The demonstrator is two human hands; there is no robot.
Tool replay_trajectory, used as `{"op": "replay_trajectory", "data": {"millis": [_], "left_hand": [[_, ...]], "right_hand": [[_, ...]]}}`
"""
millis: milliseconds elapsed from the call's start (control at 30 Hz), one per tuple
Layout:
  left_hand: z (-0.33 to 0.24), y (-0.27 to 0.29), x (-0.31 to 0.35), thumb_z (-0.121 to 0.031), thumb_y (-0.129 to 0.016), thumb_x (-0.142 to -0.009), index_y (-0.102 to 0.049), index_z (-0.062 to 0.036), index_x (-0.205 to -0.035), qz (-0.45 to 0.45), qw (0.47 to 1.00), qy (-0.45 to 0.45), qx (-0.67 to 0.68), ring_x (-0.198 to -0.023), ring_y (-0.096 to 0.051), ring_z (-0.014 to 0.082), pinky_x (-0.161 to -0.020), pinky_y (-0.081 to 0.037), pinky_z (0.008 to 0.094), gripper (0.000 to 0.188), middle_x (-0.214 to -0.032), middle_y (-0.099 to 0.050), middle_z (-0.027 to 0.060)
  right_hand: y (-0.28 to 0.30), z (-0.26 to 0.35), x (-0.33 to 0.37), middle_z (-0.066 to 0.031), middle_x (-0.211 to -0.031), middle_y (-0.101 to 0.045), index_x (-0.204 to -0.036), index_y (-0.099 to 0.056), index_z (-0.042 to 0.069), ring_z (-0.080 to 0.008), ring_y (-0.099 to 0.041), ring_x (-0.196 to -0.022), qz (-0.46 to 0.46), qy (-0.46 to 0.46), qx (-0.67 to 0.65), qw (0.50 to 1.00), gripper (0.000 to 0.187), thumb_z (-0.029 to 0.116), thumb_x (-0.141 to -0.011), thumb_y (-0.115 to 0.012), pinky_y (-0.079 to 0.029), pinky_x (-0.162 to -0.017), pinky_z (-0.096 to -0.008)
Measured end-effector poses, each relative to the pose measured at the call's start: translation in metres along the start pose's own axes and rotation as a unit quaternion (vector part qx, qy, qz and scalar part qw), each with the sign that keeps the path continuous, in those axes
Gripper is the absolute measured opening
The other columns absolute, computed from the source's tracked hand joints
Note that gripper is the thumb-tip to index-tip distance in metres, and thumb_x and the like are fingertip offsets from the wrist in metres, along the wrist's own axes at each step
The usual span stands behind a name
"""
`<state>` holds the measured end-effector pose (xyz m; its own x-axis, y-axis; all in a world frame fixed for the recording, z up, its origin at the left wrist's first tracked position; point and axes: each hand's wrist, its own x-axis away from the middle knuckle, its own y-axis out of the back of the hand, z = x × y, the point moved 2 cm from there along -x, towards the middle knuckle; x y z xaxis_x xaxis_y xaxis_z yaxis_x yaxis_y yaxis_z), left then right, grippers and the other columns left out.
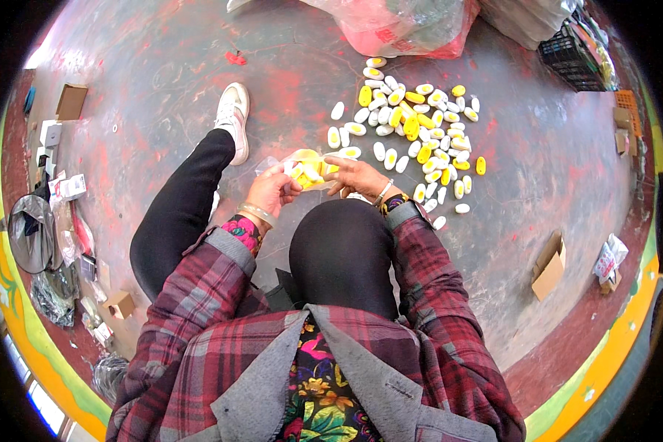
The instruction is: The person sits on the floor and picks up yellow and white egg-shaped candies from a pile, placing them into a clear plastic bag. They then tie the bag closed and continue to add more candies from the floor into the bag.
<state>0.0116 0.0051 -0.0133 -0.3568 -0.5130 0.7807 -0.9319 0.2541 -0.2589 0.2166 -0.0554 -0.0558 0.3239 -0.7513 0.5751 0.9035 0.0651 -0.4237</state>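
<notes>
Between my hands, above my knees, is a small clear plastic bag (306,157) with several yellow and white pieces in it. My left hand (271,190) pinches the bag's left side. At the opposite side, my right hand (357,178) has its fingers bent round the bag's edge; the fingertips are partly hidden against the yellow pieces. Beyond my right hand, a loose spread of oval white and yellow pieces (411,127) lies on the floor, some white with a yellow spot. The nearest ones lie just past my right wrist.
Large plastic sacks (398,26) stand on the floor (295,81) at the far side. A black crate (573,62) is at the far right, an open cardboard box (549,267) at the right. Small boxes (68,188) and bags line the left wall. My left foot (232,118) stretches forward.
</notes>
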Motion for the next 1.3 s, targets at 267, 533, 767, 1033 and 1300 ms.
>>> {"op": "replay_trajectory", "data": {"millis": [267, 533, 767, 1033, 1300], "left_hand": [[0.003, 0.002, -0.001, -0.009, -0.045, -0.080, -0.053, -0.0055, -0.106, 0.006, 1.000, -0.001, 0.008, -0.056, -0.054, 0.0082, -0.051, -0.040, 0.0185, 0.028, -0.067, -0.060, 0.0020], [0.002, 0.001, -0.003, -0.010, -0.045, -0.079, -0.052, -0.0055, -0.104, 0.007, 1.000, 0.007, 0.005, -0.056, -0.055, 0.0091, -0.052, -0.041, 0.0191, 0.026, -0.067, -0.060, 0.0023], [0.001, 0.000, -0.001, -0.010, -0.046, -0.079, -0.052, -0.0056, -0.105, 0.004, 1.000, 0.008, 0.005, -0.057, -0.055, 0.0087, -0.053, -0.041, 0.0192, 0.027, -0.068, -0.061, 0.0020], [0.002, 0.001, -0.003, -0.009, -0.045, -0.080, -0.054, -0.0077, -0.107, 0.007, 1.000, 0.009, 0.004, -0.056, -0.055, 0.0085, -0.053, -0.041, 0.0189, 0.029, -0.069, -0.061, 0.0022], [-0.001, -0.002, 0.001, -0.009, -0.046, -0.081, -0.053, -0.0055, -0.107, 0.003, 1.000, 0.003, 0.011, -0.054, -0.054, 0.0083, -0.050, -0.039, 0.0184, 0.028, -0.066, -0.059, 0.0008]], "right_hand": [[0.112, -0.067, -0.013, -0.0189, -0.119, -0.048, -0.122, -0.048, 0.012, -0.0328, -0.052, -0.104, -0.347, -0.082, 0.530, 0.769, 0.048, 0.014, -0.075, -0.053, -0.045, -0.085, -0.0378], [0.129, -0.074, -0.020, -0.0224, -0.125, -0.039, -0.128, -0.039, 0.022, -0.0372, -0.045, -0.112, -0.322, -0.209, 0.512, 0.769, 0.059, 0.013, -0.074, -0.060, -0.041, -0.092, -0.0401], [0.124, -0.112, 0.003, -0.0234, -0.108, -0.050, -0.111, -0.050, 0.016, -0.0375, -0.050, -0.104, -0.357, -0.207, 0.555, 0.722, 0.037, 0.016, -0.075, -0.058, -0.043, -0.084, -0.0424], [0.122, -0.109, 0.027, -0.0137, -0.086, -0.061, -0.123, -0.038, 0.014, -0.0221, -0.061, -0.071, -0.458, -0.002, -0.078, 0.885, 0.043, 0.009, -0.081, -0.049, -0.048, -0.061, -0.0316], [0.088, -0.073, 0.030, -0.0047, -0.077, -0.061, -0.108, -0.056, 0.004, -0.0083, -0.055, -0.054, -0.238, 0.074, -0.189, 0.950, 0.028, 0.016, -0.083, -0.056, -0.042, -0.049, -0.0203]]}}
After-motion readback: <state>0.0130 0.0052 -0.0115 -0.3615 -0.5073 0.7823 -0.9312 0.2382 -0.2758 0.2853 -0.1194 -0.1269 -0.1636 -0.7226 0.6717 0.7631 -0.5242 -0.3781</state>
